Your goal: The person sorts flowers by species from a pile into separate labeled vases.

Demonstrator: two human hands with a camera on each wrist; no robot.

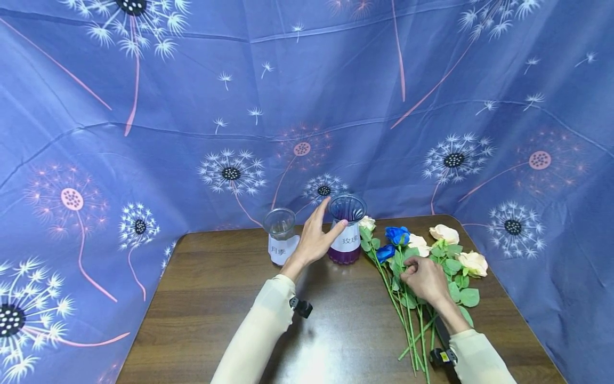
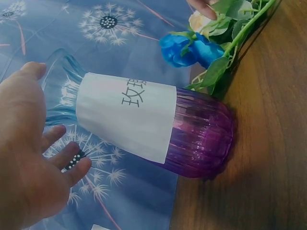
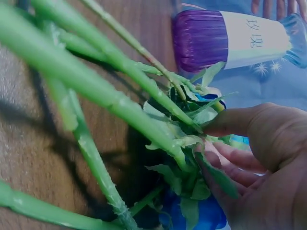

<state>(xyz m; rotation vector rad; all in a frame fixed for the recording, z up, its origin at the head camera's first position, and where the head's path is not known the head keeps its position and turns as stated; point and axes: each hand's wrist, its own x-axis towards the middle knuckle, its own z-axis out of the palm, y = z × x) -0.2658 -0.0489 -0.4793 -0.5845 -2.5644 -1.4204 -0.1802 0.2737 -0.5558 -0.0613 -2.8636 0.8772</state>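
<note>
Left hand (image 1: 314, 237): released, fingers straight and spread, thumb tip on the side of the purple vase (image 1: 346, 230) near its label, other fingers reaching up past the rim on its left side. Left wrist view shows the palm (image 2: 24, 143) open just beside the vase neck, nothing curled round it.

Purple vase: upright on the table (image 1: 216, 298), far centre, white label with dark characters, clear blue flared mouth, purple ribbed base (image 2: 204, 136).

Clear vase (image 1: 280, 234): just left of the left hand, upright, also white-labelled. Cannot tell if the hand touches it.

Right hand (image 1: 424, 280): grasping, fingers curled down into the stems (image 1: 408, 320) and leaves of the flower bunch. Right wrist view shows fingertips (image 3: 225, 160) pinching among leaves and a green stem (image 3: 105, 91).

Flowers: lying flat on the table, right of the purple vase, heads to the far side, stems running near. Blue rose (image 1: 395, 236) nearest the vase, a second blue one just below it. Cream roses (image 1: 443, 233) further right, one cream head touching or just beside the vase.

Backdrop: blue dandelion-print cloth (image 1: 144, 133) behind and on both sides of the table.
</note>
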